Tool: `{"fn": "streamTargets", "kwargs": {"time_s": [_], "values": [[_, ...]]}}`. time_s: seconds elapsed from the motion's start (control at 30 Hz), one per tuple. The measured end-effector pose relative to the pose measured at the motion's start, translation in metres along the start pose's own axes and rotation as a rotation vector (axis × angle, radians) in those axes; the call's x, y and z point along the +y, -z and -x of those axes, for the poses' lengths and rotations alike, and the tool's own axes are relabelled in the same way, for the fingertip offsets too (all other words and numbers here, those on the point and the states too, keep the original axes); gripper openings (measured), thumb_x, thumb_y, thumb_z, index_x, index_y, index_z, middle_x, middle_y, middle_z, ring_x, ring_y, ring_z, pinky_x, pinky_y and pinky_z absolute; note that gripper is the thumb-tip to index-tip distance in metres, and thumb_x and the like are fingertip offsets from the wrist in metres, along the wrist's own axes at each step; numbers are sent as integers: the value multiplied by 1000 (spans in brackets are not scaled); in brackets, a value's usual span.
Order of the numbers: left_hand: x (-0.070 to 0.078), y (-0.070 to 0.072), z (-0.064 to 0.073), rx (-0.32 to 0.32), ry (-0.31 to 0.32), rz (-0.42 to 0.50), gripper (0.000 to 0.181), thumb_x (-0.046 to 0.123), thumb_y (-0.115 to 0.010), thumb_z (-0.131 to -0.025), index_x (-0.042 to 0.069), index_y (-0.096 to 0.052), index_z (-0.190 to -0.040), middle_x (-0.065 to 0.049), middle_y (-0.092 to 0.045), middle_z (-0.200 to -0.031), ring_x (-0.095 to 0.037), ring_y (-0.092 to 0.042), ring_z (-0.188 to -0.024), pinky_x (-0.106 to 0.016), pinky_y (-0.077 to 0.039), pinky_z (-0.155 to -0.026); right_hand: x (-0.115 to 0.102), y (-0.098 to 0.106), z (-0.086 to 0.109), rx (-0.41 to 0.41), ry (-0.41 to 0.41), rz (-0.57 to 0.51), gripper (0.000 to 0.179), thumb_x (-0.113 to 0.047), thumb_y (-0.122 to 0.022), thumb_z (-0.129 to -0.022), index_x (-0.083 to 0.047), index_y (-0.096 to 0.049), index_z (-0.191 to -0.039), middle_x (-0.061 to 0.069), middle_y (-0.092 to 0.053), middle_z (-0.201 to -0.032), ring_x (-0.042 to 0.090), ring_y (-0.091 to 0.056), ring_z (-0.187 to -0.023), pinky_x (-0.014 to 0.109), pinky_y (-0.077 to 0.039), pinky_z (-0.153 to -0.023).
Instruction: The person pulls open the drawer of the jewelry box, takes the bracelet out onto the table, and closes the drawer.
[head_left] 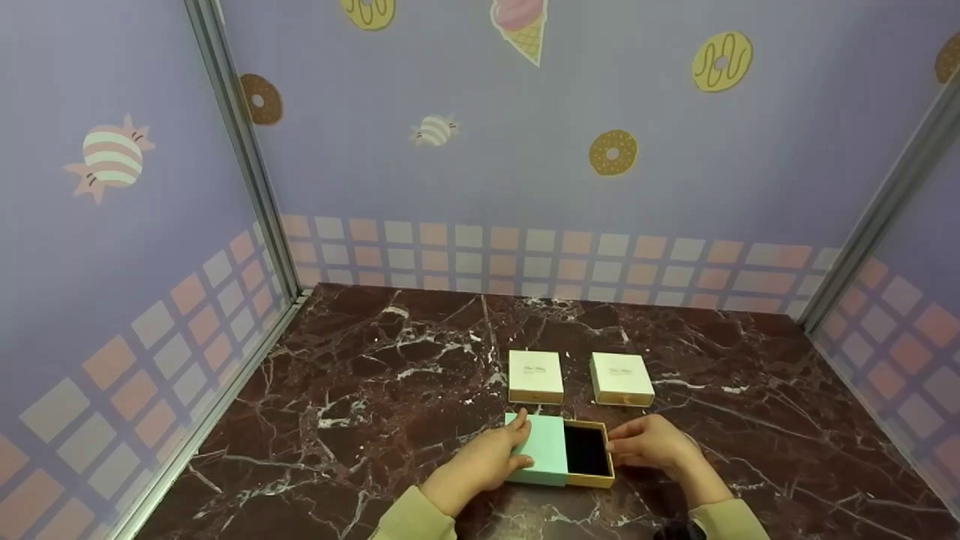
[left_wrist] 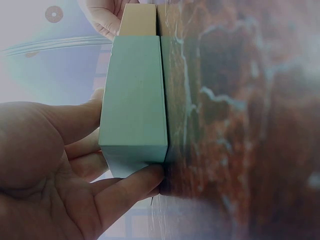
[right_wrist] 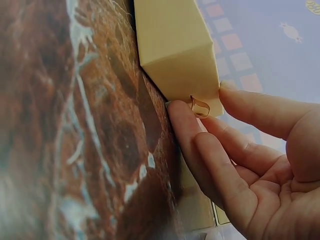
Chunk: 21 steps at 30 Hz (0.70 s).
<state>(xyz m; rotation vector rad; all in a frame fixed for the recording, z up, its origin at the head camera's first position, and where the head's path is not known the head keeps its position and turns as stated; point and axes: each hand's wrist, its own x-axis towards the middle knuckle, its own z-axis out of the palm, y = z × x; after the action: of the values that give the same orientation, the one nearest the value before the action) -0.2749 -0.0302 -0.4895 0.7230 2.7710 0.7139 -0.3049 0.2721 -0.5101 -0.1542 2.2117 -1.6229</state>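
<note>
On the table lies a small drawer-style gift box, its mint-green sleeve (head_left: 541, 450) part way off a yellow drawer (head_left: 590, 480) with a black lining (head_left: 586, 450). My left hand (head_left: 491, 456) grips the sleeve's left end, fingers around its edges, as the left wrist view also shows. At the opposite end, my right hand (head_left: 651, 444) holds the drawer between thumb and fingers. The right wrist view shows a small ribbon loop (right_wrist: 201, 107) sticking out of the drawer's end face, beside the fingertips. The thumb there touches the drawer's upper edge.
Behind the open box stand two closed boxes with cream lids, one at left (head_left: 535, 375) and one at right (head_left: 622, 377). The dark red marble-patterned table (head_left: 360, 420) is bounded by purple panels (head_left: 480, 172) at the back and sides.
</note>
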Motion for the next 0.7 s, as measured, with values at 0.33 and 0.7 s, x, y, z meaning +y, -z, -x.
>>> {"fn": "streamTargets", "kwargs": {"time_s": [0.33, 0.7], "values": [[0, 0, -1, -8, 11, 11, 67, 29, -68, -98, 2, -44, -155, -12, -31, -168, -34, -50, -144, -44, -46, -119, 0, -1, -1, 0, 13, 12, 35, -2, -74, -91, 23, -66, -114, 10, -78, -94, 12, -74, -79, 25, -65, -73], [-1, -2, -1, -14, -1, 16, 68, 29, -67, -99, 2, -42, -156, -13, -30, -169, -33, -50, -144, -44, -46, -119, 0, -3, -1, 15, 9, -1, 37, -2, -74, -91, 23, -65, -116, 10, -78, -95, 12, -74, -80, 25, -65, -73]]}}
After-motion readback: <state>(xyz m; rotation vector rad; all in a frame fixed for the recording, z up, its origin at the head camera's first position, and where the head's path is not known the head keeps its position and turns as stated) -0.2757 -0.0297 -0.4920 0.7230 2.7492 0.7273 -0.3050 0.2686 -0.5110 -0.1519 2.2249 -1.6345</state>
